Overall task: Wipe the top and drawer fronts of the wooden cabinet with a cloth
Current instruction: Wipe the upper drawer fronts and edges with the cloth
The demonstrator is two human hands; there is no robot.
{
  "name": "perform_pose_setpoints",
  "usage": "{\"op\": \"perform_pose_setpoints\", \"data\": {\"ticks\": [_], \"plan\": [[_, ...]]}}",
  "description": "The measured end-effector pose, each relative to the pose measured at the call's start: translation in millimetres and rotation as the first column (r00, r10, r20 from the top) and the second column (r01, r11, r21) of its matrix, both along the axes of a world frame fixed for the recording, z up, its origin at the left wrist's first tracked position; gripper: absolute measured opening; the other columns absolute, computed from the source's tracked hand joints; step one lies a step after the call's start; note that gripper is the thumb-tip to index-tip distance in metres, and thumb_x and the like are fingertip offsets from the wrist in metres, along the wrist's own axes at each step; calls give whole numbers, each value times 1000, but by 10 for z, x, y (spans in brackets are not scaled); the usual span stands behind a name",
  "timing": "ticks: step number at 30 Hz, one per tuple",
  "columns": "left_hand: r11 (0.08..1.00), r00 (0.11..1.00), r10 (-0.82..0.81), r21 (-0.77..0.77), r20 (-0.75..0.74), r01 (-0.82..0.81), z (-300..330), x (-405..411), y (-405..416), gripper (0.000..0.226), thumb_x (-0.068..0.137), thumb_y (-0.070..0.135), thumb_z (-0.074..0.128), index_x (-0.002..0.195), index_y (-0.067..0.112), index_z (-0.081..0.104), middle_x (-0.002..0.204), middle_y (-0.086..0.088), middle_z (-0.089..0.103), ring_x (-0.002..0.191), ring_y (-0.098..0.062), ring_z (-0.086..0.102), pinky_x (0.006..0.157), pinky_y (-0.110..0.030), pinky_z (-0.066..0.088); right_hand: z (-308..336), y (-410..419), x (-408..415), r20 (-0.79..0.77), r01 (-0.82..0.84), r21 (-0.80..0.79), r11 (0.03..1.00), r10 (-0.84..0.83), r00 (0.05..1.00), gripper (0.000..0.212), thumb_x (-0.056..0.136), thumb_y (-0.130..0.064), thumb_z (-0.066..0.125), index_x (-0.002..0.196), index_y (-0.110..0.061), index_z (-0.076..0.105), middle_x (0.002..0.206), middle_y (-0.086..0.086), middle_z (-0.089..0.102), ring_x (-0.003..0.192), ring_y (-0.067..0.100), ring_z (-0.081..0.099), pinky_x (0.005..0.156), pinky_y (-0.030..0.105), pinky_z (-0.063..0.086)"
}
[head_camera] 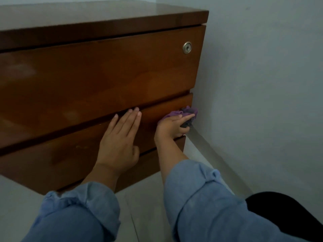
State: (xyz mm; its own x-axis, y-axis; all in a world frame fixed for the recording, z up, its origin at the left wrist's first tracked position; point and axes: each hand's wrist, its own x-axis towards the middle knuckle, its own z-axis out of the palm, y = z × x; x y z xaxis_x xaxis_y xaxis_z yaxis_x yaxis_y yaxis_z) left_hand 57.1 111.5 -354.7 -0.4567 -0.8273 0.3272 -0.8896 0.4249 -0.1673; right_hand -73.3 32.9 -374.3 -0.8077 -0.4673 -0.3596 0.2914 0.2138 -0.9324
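Observation:
A glossy brown wooden cabinet (97,70) fills the left and middle of the head view, seen from low down; its top (108,14) shows at the upper edge. A round metal lock (187,47) sits at the top drawer's right end. My right hand (172,127) presses a crumpled purple and grey cloth (187,114) against the right end of the middle drawer front (52,151). My left hand (120,140) lies flat on that same drawer front, fingers together and pointing up, holding nothing. The bottom drawer is partly hidden behind my arms.
A pale wall (262,84) stands close to the cabinet's right side, with a grey skirting strip (215,158) running along its base. Light floor tiles (146,206) lie below. Something black (288,212) shows at the lower right, beside my blue sleeves.

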Motion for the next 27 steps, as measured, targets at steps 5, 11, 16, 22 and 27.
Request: {"op": "perform_pose_setpoints", "data": {"ticks": [5,11,16,22,27], "plan": [[1000,1000,-16,-11,-5,16,-13,4,-5,79,74,23,40,149,8,23,157,-7,21,145,-17,16,118,-38,7,-410,104,20,362,-63,-86,994,90,928,52,102,-29,32,151,-21,16,155,7,25,139,26,34,112,31,29],[999,999,35,-41,14,-34,94,136,87,72,76,17,34,147,8,27,154,-8,29,143,-18,23,116,-38,9,-173,319,289,321,-366,-56,929,364,874,55,102,-25,24,153,-24,3,158,11,12,139,35,32,113,45,31],[987,987,156,-33,34,-155,108,464,276,77,71,17,44,146,5,30,150,-12,36,139,-22,33,115,-39,12,321,484,556,-165,-335,-139,932,312,936,58,102,-33,26,151,-31,-6,150,9,11,109,22,49,86,27,37],[981,981,189,-30,-52,-191,-8,617,271,79,69,16,46,146,6,30,149,-13,37,139,-24,30,117,-39,8,245,315,726,-130,-183,15,983,184,974,56,102,-29,24,152,-31,-3,150,12,19,128,28,39,100,40,35],[987,986,147,-56,-84,-152,-56,651,210,77,71,18,42,146,5,30,150,-14,36,139,-25,29,117,-38,6,-72,254,765,-49,-126,13,992,127,991,55,103,-28,23,152,-31,0,149,12,20,123,28,44,97,37,39]]}}
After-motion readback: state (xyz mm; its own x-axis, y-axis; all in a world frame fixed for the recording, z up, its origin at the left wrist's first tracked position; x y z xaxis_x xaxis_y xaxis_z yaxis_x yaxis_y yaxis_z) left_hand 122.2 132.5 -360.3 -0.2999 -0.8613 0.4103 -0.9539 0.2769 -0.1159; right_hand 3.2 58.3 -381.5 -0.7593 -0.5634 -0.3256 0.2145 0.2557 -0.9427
